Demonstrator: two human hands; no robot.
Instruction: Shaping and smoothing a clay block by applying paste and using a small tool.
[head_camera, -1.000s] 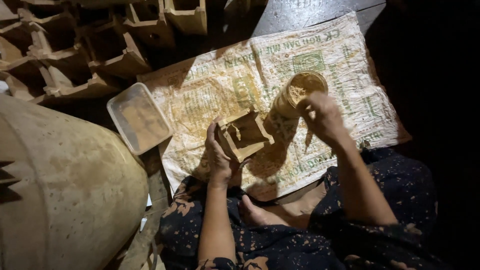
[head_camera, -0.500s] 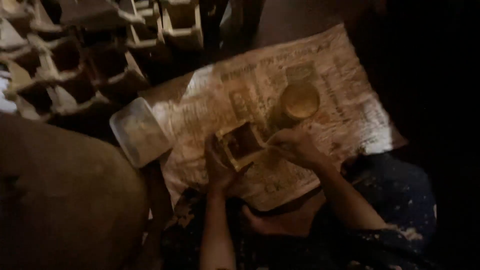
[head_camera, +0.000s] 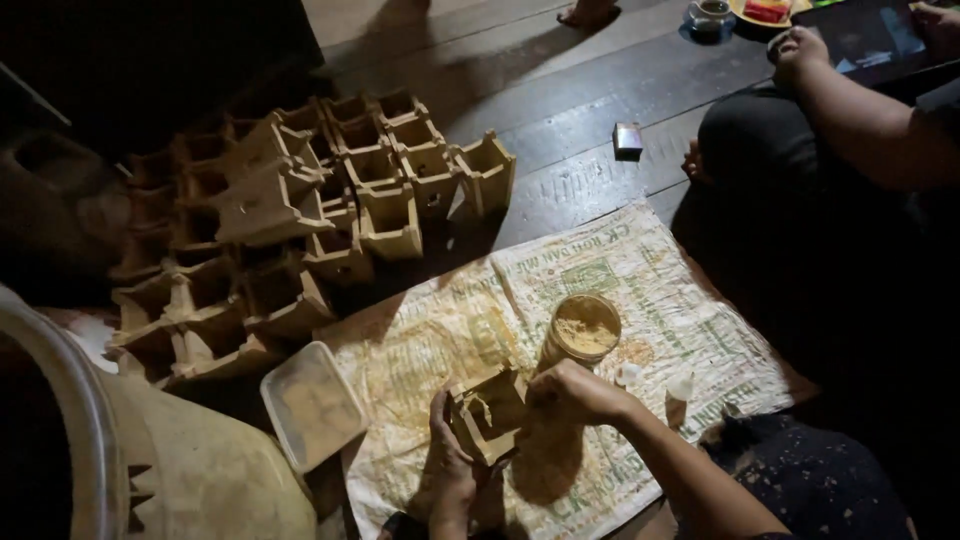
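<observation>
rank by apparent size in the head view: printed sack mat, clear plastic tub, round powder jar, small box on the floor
1. printed sack mat
2. clear plastic tub
3. round powder jar
4. small box, though it lies farther from the camera

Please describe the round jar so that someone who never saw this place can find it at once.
Find the printed sack spread on the dark floor. The jar stands near its middle, just beyond the right hand. It alone is round and holds yellowish powder; its neighbours are square.

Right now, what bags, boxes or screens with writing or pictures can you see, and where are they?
Printed sack: flat on the floor under both hands, pale with green lettering.
Small box: on the dark floorboards beyond the sack, boxy, silvery.
Screen: top right, by another person's hand, dark, rectangular.
</observation>
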